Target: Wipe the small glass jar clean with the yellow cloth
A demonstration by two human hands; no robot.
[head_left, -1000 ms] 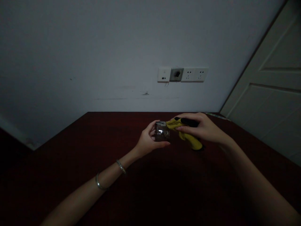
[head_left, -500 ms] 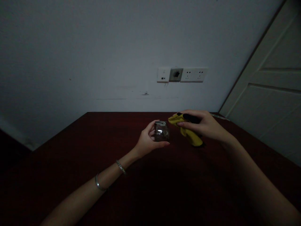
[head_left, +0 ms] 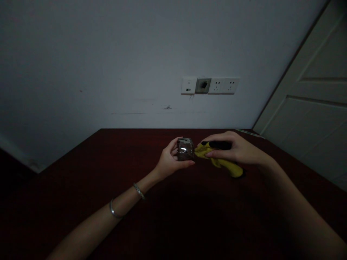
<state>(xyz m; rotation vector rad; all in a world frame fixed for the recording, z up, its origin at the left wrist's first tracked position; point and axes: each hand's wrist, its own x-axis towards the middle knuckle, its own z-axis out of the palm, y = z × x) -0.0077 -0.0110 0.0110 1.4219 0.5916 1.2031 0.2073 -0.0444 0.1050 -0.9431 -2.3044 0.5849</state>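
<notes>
Tilted on its side above the dark red table point(head_left: 130, 151) is a small clear glass cup point(head_left: 185, 151). My left hand point(head_left: 170, 160) is closed round it, thumb below and fingers behind. A yellow cloth point(head_left: 217, 159) with black parts is bunched in my right hand point(head_left: 230, 146), pinched between thumb and fingers. The cloth's front end reaches the right side of the cup; whether it goes inside I cannot tell. Its loose tail hangs down to the right.
Behind the table stands a pale wall with a row of sockets and switches point(head_left: 210, 86). A panelled white door point(head_left: 311, 108) is on the right. A thin light strip point(head_left: 251, 133) lies along the table's back right edge. The light is dim.
My right hand has moved slightly down with the cloth, bringing the cloth's front end to the cup. The cloth's tail has swung down and right. My left hand has barely moved.
</notes>
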